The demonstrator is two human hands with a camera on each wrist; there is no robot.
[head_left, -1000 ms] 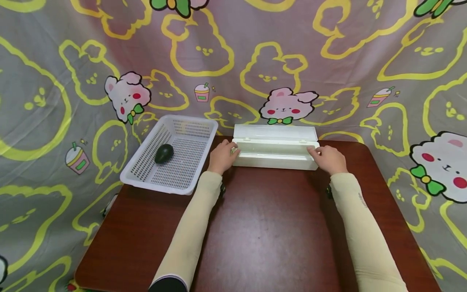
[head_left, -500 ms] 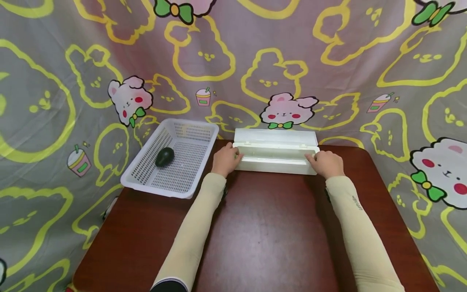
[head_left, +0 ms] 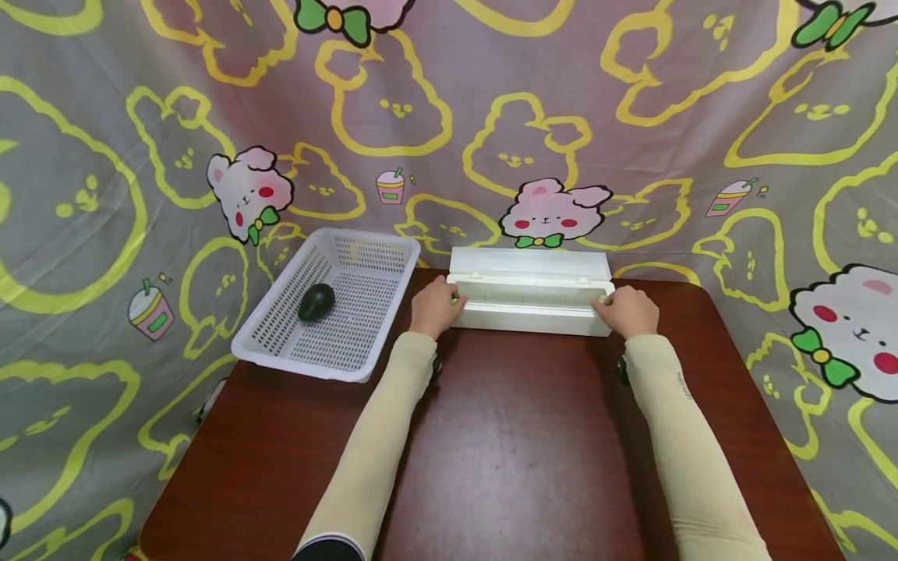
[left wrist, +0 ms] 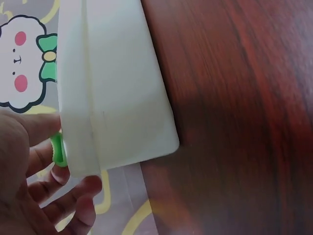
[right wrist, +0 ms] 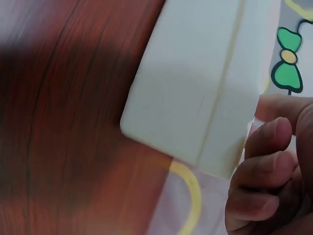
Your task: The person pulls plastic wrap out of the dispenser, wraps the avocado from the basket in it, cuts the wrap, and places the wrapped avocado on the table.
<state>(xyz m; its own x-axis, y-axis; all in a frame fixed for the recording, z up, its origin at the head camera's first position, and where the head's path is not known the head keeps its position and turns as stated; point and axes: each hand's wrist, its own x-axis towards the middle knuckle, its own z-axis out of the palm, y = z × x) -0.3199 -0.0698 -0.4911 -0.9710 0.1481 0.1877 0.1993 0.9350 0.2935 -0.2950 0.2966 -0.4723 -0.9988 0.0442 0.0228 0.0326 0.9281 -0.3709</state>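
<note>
A long white box [head_left: 526, 319] lies near the back of the table, its hinged lid [head_left: 529, 261] tipped back toward the cloth. My left hand [head_left: 433, 306] grips its left end, the thumb reaching over the rim. In the left wrist view, a small green piece [left wrist: 59, 149] shows at the box edge between thumb and fingers; I cannot tell whether it is part of the box. At the right end, my right hand [head_left: 627, 312] grips the box, thumb at the inner edge and fingers [right wrist: 266, 169] curled at the outer side. The box's inside is partly visible between my hands.
A white perforated basket [head_left: 375, 343] stands on the left of the brown table [head_left: 512, 436], with a dark green avocado [head_left: 317, 301] in it. Behind the table hangs a patterned cloth [head_left: 449, 101] with cartoon figures.
The view has tilted slightly, so everything sits a little lower. Both hands stay at the box's ends with small shifts of the fingers. The lid remains tipped back.
</note>
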